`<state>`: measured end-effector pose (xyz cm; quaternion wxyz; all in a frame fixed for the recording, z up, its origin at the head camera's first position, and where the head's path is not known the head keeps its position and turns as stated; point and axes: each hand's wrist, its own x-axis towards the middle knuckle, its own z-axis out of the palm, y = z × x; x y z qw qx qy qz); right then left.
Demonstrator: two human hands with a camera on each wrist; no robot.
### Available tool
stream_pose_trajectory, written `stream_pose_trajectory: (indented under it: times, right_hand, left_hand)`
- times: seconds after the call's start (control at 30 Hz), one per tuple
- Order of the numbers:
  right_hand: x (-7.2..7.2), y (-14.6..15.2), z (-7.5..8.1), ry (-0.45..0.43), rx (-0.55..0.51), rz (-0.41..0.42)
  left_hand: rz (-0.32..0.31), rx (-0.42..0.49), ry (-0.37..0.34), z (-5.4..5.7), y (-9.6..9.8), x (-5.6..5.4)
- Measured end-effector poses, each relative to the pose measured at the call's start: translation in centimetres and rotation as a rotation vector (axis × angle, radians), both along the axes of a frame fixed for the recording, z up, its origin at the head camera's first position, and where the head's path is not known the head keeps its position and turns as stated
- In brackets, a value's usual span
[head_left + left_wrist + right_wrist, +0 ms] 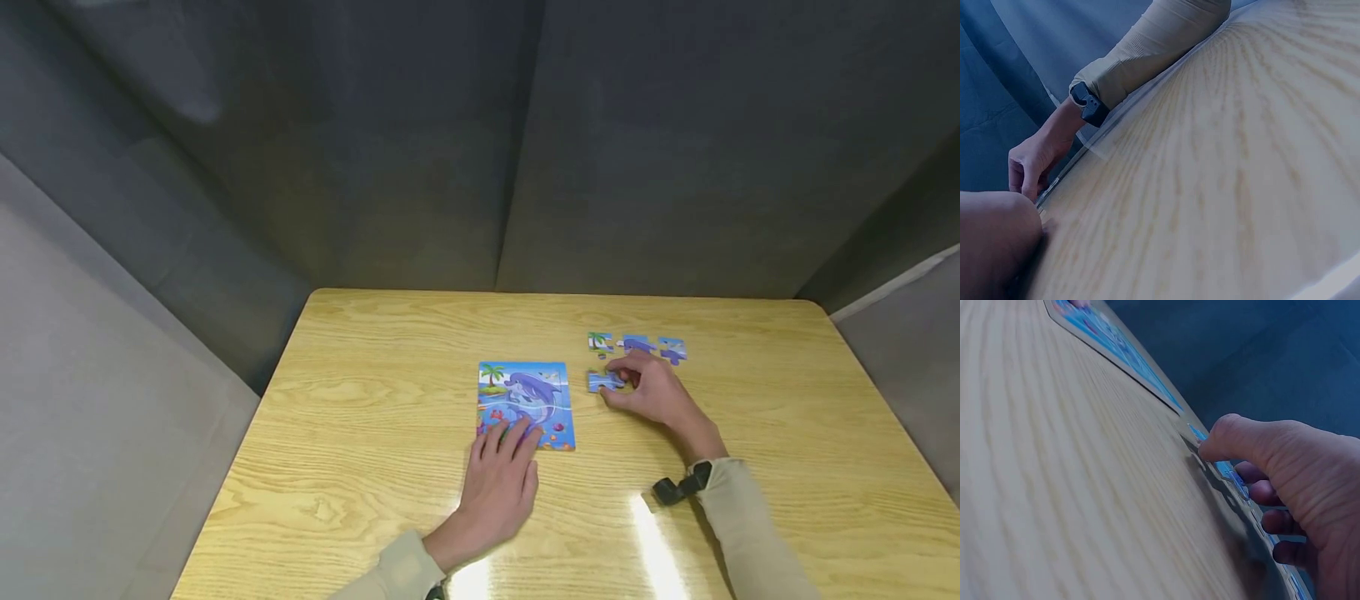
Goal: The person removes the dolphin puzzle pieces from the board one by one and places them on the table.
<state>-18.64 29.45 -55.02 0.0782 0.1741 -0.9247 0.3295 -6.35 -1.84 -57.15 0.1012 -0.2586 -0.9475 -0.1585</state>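
A square dolphin jigsaw board [558, 408] lies flat on the table, showing a palm tree and blue sea. My left hand [498, 483] rests its outstretched fingers on the lower edge of the board, covering part of the picture. To the right of the board, my right hand [658, 396] pinches a blue jigsaw piece [597, 382] between thumb and fingers, low over the wood. Thumb and curled fingers also show in the right wrist view, where the hand [1310, 481] hides part of the piece. Only a blurred part of the left hand [994, 234] appears in the left wrist view.
Behind the right hand, loose jigsaw pieces form a row: a palm-tree piece [598, 341], a dolphin piece [637, 342] and a blue-and-purple piece [672, 347]. The wooden table [360, 417] ends at a dark curtain [420, 167]. Black wrist cameras [681, 487] sit at the cuffs.
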Motion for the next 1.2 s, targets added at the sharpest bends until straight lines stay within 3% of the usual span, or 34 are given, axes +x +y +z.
stream_pose_trajectory:
  times: [0.33,0.53,1.2]
  right_hand:
    - [-0.7,0.7,-0.5,-0.001,-0.012,0.021]
    - [-0.5,1.1,-0.5,-0.054,-0.063,0.007]
    - [-0.6,1.2,-0.4,-0.025,0.017,-0.005]
  left_hand:
    - [-0.005,0.003,0.003,0.0,0.0,0.0]
    - [-0.006,0.005,-0.002,-0.1,0.0,0.0]
    - [-0.003,-0.004,0.027,-0.4,0.0,-0.1]
